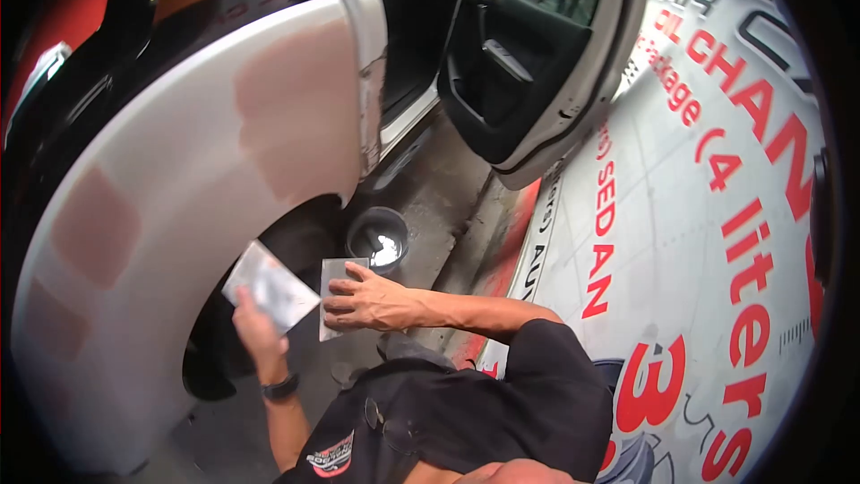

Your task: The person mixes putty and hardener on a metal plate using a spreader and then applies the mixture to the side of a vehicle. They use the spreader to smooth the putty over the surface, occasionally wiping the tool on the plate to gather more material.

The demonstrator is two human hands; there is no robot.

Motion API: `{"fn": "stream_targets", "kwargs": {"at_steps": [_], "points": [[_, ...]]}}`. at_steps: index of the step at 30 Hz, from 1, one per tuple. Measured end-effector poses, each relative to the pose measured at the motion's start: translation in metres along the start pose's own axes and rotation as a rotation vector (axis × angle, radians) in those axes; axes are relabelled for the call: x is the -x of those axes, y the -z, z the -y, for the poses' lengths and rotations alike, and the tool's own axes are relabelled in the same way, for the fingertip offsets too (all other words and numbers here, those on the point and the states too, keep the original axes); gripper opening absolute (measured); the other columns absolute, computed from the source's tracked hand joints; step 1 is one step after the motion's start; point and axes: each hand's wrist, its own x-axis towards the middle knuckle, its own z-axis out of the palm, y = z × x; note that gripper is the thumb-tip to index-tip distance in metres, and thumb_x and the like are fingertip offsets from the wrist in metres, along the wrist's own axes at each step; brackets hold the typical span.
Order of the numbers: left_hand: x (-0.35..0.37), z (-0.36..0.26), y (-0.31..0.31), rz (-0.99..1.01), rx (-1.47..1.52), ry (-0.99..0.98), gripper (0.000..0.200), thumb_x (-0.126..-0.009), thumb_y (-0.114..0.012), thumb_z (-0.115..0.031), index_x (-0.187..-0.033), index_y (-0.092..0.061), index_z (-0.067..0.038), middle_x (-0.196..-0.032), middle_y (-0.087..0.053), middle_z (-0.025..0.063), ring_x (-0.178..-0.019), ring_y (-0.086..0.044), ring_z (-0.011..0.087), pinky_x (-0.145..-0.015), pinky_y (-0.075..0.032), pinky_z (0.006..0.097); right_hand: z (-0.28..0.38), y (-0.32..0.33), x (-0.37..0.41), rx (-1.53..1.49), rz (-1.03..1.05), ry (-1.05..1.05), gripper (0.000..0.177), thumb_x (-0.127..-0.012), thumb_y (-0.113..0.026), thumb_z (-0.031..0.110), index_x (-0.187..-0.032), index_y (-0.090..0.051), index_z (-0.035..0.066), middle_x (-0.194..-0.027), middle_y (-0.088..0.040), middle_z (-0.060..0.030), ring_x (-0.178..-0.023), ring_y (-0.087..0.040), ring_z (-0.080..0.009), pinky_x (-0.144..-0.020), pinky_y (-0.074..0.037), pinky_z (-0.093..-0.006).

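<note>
My left hand (pixel 255 327), with a dark watch on its wrist, grips a flat shiny metal plate (pixel 269 285) smeared with pale filler. Beside it, my right hand (pixel 367 302) holds a thin grey rectangular spreader (pixel 331 273), fingers laid across its face. Both hands are in front of the wheel arch (pixel 296 242) of a white car fender (pixel 197 170). Several dull pinkish-brown filler patches show on the fender, the largest (pixel 296 116) near its door edge.
A small black tub (pixel 377 240) with white paste stands on the concrete floor just beyond my right hand. The car's front door (pixel 528 63) hangs open. A large white banner (pixel 717 215) with red lettering fills the right side.
</note>
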Motion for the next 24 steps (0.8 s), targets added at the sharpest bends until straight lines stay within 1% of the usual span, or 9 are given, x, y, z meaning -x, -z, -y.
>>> {"fn": "stream_targets", "kwargs": {"at_steps": [2, 5, 8, 9, 13, 16, 17, 20, 24], "points": [[-0.015, -0.027, 0.012, 0.048, 0.434, 0.246, 0.050, -0.107, -0.039, -0.040, -0.133, -0.055, -0.001, -0.124, -0.065, 0.0108, -0.106, -0.068, 0.0255, -0.095, -0.054, 0.0408, -0.010, -0.005, 0.009, -0.186, -0.114, -0.082, 0.042, -0.088, -0.059, 0.019, -0.130, -0.062, 0.018, -0.129, -0.059, -0.0042, -0.123, -0.054, -0.0247, -0.101, -0.036, -0.0561], [-0.012, -0.020, 0.006, 0.054, 0.527, 0.247, 0.053, -0.105, -0.038, -0.043, -0.136, -0.052, -0.002, -0.130, -0.061, 0.0119, -0.117, -0.062, 0.0290, -0.100, -0.051, 0.0463, -0.002, 0.050, 0.000, -0.497, -0.316, -0.187, 0.071, -0.073, -0.064, -0.012, -0.138, -0.060, 0.017, -0.142, -0.056, -0.0079, -0.136, -0.050, -0.0313, -0.112, -0.032, -0.0595], [-0.006, 0.008, -0.010, 0.261, 0.822, 0.435, 0.052, -0.105, -0.035, -0.043, -0.135, -0.053, -0.004, -0.131, -0.060, 0.0129, -0.118, -0.060, 0.0299, -0.103, -0.048, 0.0467, 0.005, 0.056, -0.023, -0.716, -0.605, -0.090, 0.057, -0.085, -0.064, -0.009, -0.140, -0.057, 0.008, -0.146, -0.053, -0.0135, -0.140, -0.045, -0.0326, -0.117, -0.028, -0.0567], [-0.002, 0.012, -0.013, 0.361, 0.907, 0.437, 0.052, -0.106, -0.035, -0.044, -0.135, -0.052, -0.004, -0.131, -0.060, 0.0136, -0.118, -0.060, 0.0299, -0.102, -0.048, 0.0457, 0.010, 0.054, -0.029, -0.737, -0.636, -0.050, 0.076, -0.072, -0.059, -0.017, -0.143, -0.053, 0.010, -0.146, -0.050, -0.0156, -0.140, -0.044, -0.0368, -0.118, -0.026, -0.0560], [-0.005, 0.023, -0.006, 0.677, 0.830, 0.356, 0.055, -0.106, -0.038, -0.047, -0.136, -0.051, -0.002, -0.130, -0.060, 0.0140, -0.117, -0.060, 0.0289, -0.102, -0.049, 0.0427, 0.012, 0.025, -0.031, -0.397, -0.433, 0.003, 0.071, -0.080, -0.063, -0.007, -0.147, -0.046, 0.009, -0.148, -0.045, -0.0182, -0.143, -0.037, -0.0416, -0.114, -0.031, -0.0617], [0.011, 0.008, -0.019, 0.310, 0.620, 0.347, 0.054, -0.106, -0.041, -0.045, -0.138, -0.050, -0.002, -0.130, -0.061, 0.0125, -0.117, -0.061, 0.0273, -0.102, -0.048, 0.0417, -0.007, 0.017, -0.023, -0.372, -0.232, -0.235, 0.066, -0.090, -0.057, 0.006, -0.153, -0.037, 0.010, -0.154, -0.037, -0.0190, -0.147, -0.030, -0.0402, -0.116, -0.028, -0.0604], [0.007, 0.017, -0.015, 0.318, 0.609, 0.278, 0.053, -0.106, -0.044, -0.043, -0.139, -0.050, -0.001, -0.131, -0.061, 0.0114, -0.118, -0.061, 0.0264, -0.103, -0.048, 0.0406, -0.022, -0.003, -0.021, -0.205, -0.318, -0.217, 0.062, -0.091, -0.055, 0.008, -0.151, -0.038, 0.010, -0.148, -0.042, -0.0190, -0.139, -0.040, -0.0401, -0.102, -0.041, -0.0605], [0.009, 0.003, -0.004, 0.276, 0.611, 0.230, 0.050, -0.105, -0.048, -0.041, -0.138, -0.052, -0.004, -0.129, -0.063, 0.0082, -0.115, -0.063, 0.0244, -0.101, -0.050, 0.0415, -0.033, 0.016, -0.009, 0.254, -0.055, -0.204, 0.055, -0.090, -0.056, 0.011, -0.144, -0.046, 0.007, -0.145, -0.045, -0.0174, -0.127, -0.049, -0.0365, -0.096, -0.044, -0.0512], [0.014, -0.018, -0.008, 0.152, 0.405, 0.068, 0.057, -0.106, -0.046, -0.043, -0.130, -0.053, 0.008, -0.123, -0.060, 0.0160, -0.110, -0.063, 0.0270, -0.095, -0.052, 0.0392, -0.028, 0.031, -0.025, 0.042, -0.515, -0.303, 0.050, -0.086, -0.060, 0.016, -0.135, -0.054, 0.005, -0.132, -0.055, -0.0160, -0.116, -0.057, -0.0319, -0.092, -0.047, -0.0470]]}}
